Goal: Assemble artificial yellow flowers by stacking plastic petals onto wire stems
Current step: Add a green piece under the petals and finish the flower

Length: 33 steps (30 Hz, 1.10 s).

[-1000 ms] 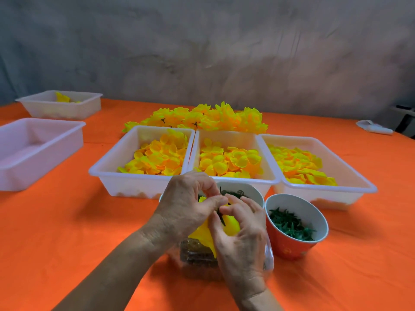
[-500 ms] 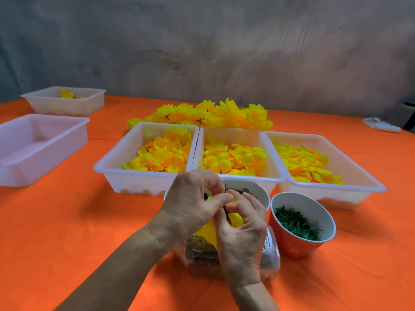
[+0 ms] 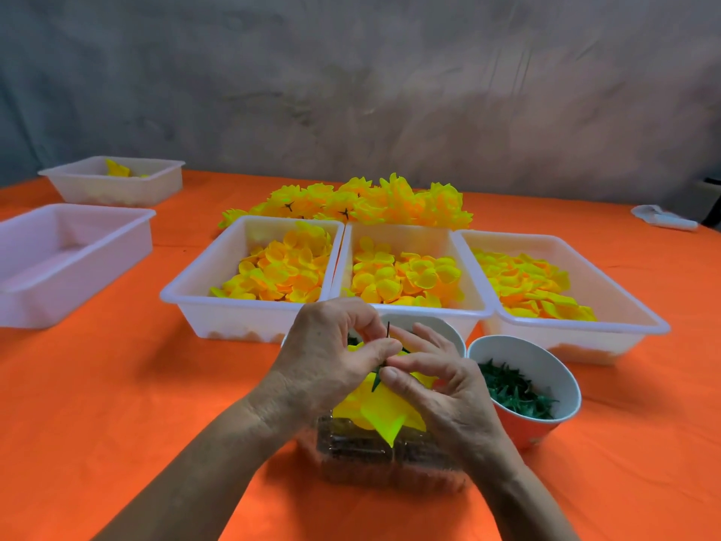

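Both hands meet at the centre front over a clear plastic box [image 3: 374, 458]. My left hand [image 3: 331, 357] and my right hand [image 3: 441, 388] pinch a half-built yellow flower [image 3: 384, 415] between fingertips and thumbs. Its dark wire stem [image 3: 388, 329] pokes up between them, and a green piece sits against the yellow petals. Three white trays hold loose yellow petals: left [image 3: 195, 290], middle [image 3: 474, 306], right [image 3: 624, 302]. Finished yellow flowers [image 3: 351, 201] lie heaped behind the trays.
An orange cup [image 3: 526, 431] of green leaf pieces stands right of my hands; a white cup [image 3: 448, 333] is half hidden behind them. Two more white trays sit at the left: an empty near tray [image 3: 74, 267] and a far tray [image 3: 113, 187]. Orange cloth covers the table.
The camera view has shifted slightly. Both hands stay together on the flower, with the fingers working at the stem; the flower's petals hang a little lower.
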{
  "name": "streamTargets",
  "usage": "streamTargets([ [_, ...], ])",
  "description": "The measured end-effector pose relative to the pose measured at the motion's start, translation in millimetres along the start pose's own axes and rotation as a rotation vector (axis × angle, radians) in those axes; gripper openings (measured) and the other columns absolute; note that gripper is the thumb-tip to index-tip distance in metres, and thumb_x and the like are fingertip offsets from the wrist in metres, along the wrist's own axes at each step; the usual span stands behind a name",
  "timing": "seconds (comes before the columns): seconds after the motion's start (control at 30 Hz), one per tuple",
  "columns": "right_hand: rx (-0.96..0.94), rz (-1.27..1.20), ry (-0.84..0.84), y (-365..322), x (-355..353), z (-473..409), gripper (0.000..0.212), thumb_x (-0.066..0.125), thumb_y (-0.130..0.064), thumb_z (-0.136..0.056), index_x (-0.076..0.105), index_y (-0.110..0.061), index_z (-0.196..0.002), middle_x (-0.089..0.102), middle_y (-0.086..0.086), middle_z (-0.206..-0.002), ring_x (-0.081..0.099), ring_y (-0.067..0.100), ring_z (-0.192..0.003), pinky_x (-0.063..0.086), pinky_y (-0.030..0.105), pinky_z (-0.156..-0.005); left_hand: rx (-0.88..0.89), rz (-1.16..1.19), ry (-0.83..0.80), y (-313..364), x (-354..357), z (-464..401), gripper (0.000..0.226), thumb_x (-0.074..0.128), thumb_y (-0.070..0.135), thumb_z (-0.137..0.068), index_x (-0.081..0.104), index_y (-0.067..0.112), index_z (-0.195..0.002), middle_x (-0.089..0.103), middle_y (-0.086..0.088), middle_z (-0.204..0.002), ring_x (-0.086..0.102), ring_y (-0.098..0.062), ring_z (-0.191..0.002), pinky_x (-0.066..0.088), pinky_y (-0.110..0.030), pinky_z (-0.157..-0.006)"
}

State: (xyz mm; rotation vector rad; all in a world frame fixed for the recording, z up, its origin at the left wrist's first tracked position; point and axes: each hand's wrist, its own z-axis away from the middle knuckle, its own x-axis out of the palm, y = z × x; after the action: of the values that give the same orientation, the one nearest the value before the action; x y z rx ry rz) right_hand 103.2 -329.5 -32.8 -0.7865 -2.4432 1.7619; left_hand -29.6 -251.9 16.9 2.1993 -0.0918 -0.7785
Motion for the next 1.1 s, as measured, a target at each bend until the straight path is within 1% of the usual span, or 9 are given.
streamTargets([
  [0.17, -0.035, -0.023, 0.058, 11.0, 4.5, 2.4, 0.013, 0.07, -0.038, -0.068, 0.074, -0.038, -0.08, 0.066, -0.025, -0.111, 0.029, -0.005, -0.134, 0.023, 0.007, -0.103, 0.012, 0.028, -0.007, -4.4, 1.2, -0.7, 0.029, 0.078, 0.016, -0.075, 0.057, 0.029, -0.059, 0.061, 0.009, -0.064, 0.057, -0.005, -0.064, 0.043, -0.02, -0.063],
  [0.23, -0.05, 0.003, 0.056, 12.7, 4.7, 3.7, 0.012, 0.071, -0.039, -0.071, 0.072, -0.037, -0.083, 0.066, -0.027, -0.111, 0.029, -0.006, -0.134, 0.023, 0.005, -0.101, 0.01, 0.06, -0.012, -5.5, 1.5, -0.1, 0.026, 0.078, 0.02, -0.075, 0.059, 0.029, -0.06, 0.064, 0.005, -0.067, 0.059, -0.01, -0.066, 0.046, -0.027, -0.063],
  [0.33, -0.062, 0.02, 0.09, 13.2, 5.8, 4.6, 0.01, 0.073, -0.041, -0.072, 0.071, -0.038, -0.082, 0.068, -0.024, -0.107, 0.032, -0.005, -0.133, 0.025, 0.004, -0.098, 0.007, 0.066, -0.011, -3.8, 2.5, -0.7, 0.017, 0.071, 0.03, -0.071, 0.059, 0.03, -0.058, 0.064, 0.006, -0.066, 0.056, -0.007, -0.062, 0.045, -0.03, -0.059],
  [0.5, -0.104, 0.079, 0.162, 9.0, 9.9, 10.4, 0.013, 0.075, -0.04, -0.074, 0.073, -0.044, -0.086, 0.068, -0.023, -0.107, 0.037, 0.001, -0.131, 0.032, 0.031, -0.107, -0.011, 0.052, -0.007, -1.7, 0.7, -0.5, 0.026, 0.079, 0.018, -0.075, 0.06, 0.026, -0.059, 0.067, 0.003, -0.069, 0.062, -0.014, -0.068, 0.05, -0.04, -0.065],
  [0.67, -0.179, 0.219, 0.396, 1.2, 24.7, 12.0, 0.012, 0.081, -0.032, -0.068, 0.075, -0.027, -0.077, 0.071, -0.008, -0.105, 0.051, 0.017, -0.12, 0.042, 0.044, -0.099, 0.001, 0.003, 0.004, -3.2, 0.5, -0.2, 0.033, 0.078, 0.017, -0.075, 0.056, 0.035, -0.058, 0.066, 0.006, -0.068, 0.063, -0.01, -0.071, 0.049, -0.033, -0.07],
  [0.8, -0.207, 0.3, 0.446, -0.2, 29.9, 9.7, 0.011, 0.081, -0.024, -0.07, 0.075, -0.016, -0.069, 0.072, -0.005, -0.101, 0.053, 0.023, -0.116, 0.043, 0.046, -0.096, 0.014, 0.016, -0.003, -6.5, 0.6, -0.9, 0.033, 0.078, 0.018, -0.075, 0.055, 0.035, -0.058, 0.064, 0.009, -0.066, 0.058, -0.003, -0.065, 0.046, -0.022, -0.064],
  [0.87, -0.19, 0.276, 0.436, 0.6, 30.1, 11.0, 0.01, 0.081, -0.018, -0.071, 0.073, -0.015, -0.067, 0.072, -0.01, -0.099, 0.052, 0.023, -0.117, 0.043, 0.047, -0.096, 0.025, 0.022, 0.006, -8.8, 2.1, -1.3, 0.033, 0.079, 0.021, -0.074, 0.055, 0.036, -0.057, 0.062, 0.012, -0.064, 0.056, 0.0, -0.063, 0.043, -0.017, -0.063],
  [1.0, -0.163, 0.214, 0.397, -1.6, 29.7, 11.3, 0.011, 0.079, -0.017, -0.074, 0.07, -0.015, -0.068, 0.056, -0.045, -0.103, 0.05, 0.017, -0.122, 0.043, 0.048, -0.097, 0.035, 0.022, 0.028, -9.6, 3.8, -1.4, 0.027, 0.076, 0.027, -0.073, 0.055, 0.036, -0.057, 0.059, 0.016, -0.062, 0.056, -0.001, -0.064, 0.041, -0.015, -0.063],
  [1.1, -0.205, 0.248, 0.377, -5.3, 27.8, 12.2, 0.01, 0.077, -0.019, -0.074, 0.069, -0.016, -0.069, 0.052, -0.048, -0.105, 0.05, 0.018, -0.123, 0.043, 0.05, -0.096, 0.033, -0.001, 0.024, -6.9, 1.8, 0.6, 0.035, 0.079, 0.018, -0.075, 0.055, 0.036, -0.058, 0.059, 0.015, -0.062, 0.056, 0.0, -0.064, 0.041, -0.015, -0.064],
])
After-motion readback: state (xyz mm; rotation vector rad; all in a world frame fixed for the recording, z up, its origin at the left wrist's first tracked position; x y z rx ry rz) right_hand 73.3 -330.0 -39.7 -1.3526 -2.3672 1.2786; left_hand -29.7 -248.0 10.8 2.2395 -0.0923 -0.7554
